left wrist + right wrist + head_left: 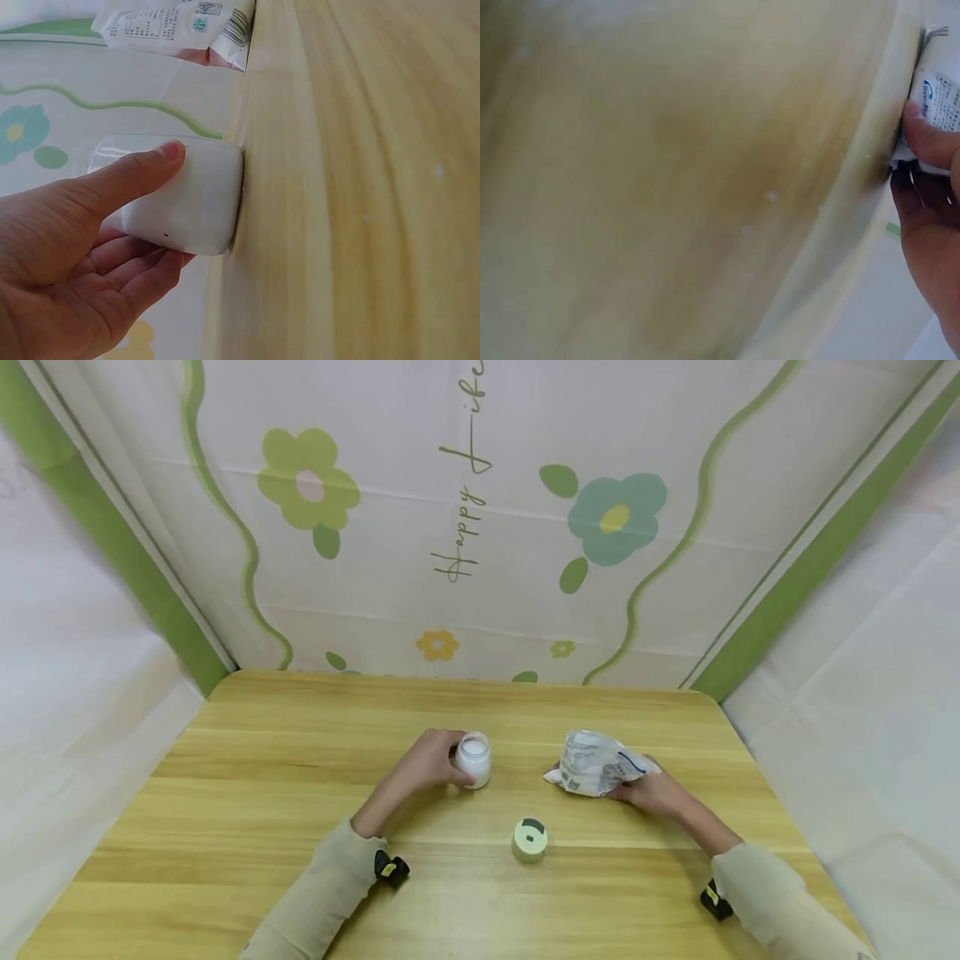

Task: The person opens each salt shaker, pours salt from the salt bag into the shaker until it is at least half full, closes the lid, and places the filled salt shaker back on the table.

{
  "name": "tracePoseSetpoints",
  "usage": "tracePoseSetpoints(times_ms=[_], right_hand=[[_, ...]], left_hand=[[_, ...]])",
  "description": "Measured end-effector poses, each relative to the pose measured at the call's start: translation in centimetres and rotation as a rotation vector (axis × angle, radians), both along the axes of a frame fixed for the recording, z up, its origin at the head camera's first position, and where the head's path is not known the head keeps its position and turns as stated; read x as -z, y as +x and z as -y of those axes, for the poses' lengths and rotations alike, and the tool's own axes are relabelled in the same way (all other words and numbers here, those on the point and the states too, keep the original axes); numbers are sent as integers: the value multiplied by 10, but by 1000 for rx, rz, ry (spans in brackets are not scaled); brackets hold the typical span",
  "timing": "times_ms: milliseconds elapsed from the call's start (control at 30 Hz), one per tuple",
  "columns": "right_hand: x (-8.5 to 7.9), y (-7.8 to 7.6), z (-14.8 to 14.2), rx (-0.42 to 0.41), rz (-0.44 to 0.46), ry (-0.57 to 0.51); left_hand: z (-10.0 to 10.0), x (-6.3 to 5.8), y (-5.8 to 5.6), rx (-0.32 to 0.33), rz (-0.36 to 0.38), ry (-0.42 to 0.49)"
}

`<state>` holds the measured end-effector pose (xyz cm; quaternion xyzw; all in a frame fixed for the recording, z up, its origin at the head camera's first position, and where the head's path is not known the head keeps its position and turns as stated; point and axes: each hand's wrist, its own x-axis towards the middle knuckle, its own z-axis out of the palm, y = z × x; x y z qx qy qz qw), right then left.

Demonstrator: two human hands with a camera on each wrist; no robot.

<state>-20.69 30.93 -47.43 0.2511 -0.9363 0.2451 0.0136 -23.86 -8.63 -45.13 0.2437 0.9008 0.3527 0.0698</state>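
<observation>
My left hand [433, 760] grips a small clear jar [474, 762] filled with something white, its mouth uncovered. In the left wrist view the thumb lies along one side of the jar [195, 195] and the fingers wrap the other, its base right at the tabletop. To the right, my right hand [654, 789] holds a crumpled white printed packet [596, 764] low over the table. The right wrist view catches the packet [937, 97] at its edge, with thumb and fingers on either side of it. Between the hands, nearer me, a pale round lid [530, 841] with a dark tab rests on the wood.
The wooden table [300, 843] has rounded far corners. A white flowered curtain [390, 568] hangs behind it, with white cloth walls at left [67, 693] and right [862, 693]. Dark wrist cameras sit on both sleeves.
</observation>
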Motion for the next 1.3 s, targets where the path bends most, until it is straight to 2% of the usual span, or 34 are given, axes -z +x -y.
tracePoseSetpoints(times_ms=[67,200,333,667,867,1033,1233,1300], right_hand=[[-2,-1,0,-1,43,-1],[-5,-3,-2,15,131,-76],[-3,-6,-3,26,110,-126],[1,-16,-2,78,73,-50],[-3,-22,-2,69,80,-20],[0,-24,-5,66,98,-61],[-1,-25,-12,61,192,-189],[-3,-24,-14,60,223,-195]], left_hand=[[1,0,0,-1,-4,4],[2,0,1,11,-4,8],[2,0,1,9,4,5],[1,2,0,8,5,10],[4,2,-1,11,4,21],[4,2,-1,18,2,14],[4,3,0,36,9,22],[5,2,0,44,10,24]])
